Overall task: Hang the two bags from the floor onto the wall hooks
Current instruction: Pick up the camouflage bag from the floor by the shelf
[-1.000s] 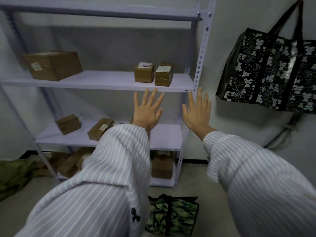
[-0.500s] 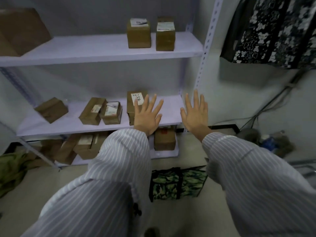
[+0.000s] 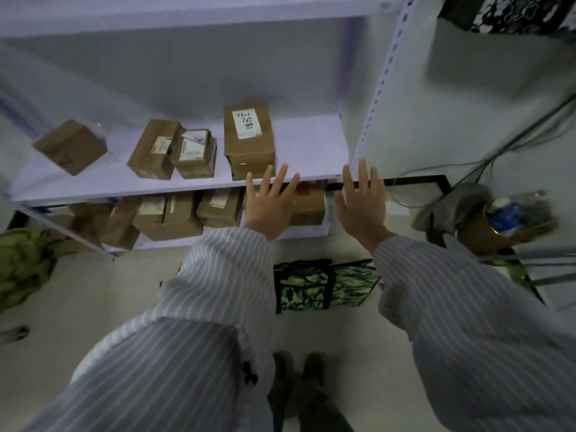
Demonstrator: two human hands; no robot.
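A green camouflage bag (image 3: 327, 285) with black straps lies on the pale floor in front of the shelf, between my two striped sleeves. A black bag with a white pattern (image 3: 505, 14) hangs on the wall at the top right, only its bottom edge showing. My left hand (image 3: 269, 204) is held out flat with fingers spread, above and beyond the camouflage bag, holding nothing. Level with it on the right, my right hand (image 3: 361, 201) is spread the same way and holds nothing. The wall hooks are out of view.
A lilac metal shelf unit (image 3: 174, 188) carries several brown cardboard boxes (image 3: 249, 141) on two levels. Green cloth (image 3: 21, 266) lies on the floor at left. Cables and a heap of clutter (image 3: 498, 219) sit at right. My shoes (image 3: 296, 369) stand just behind the bag.
The view has tilted down from the upper shelves toward the floor. The camouflage bag has come fully into view and the hanging bag has slid to the top edge. Both hands stay spread.
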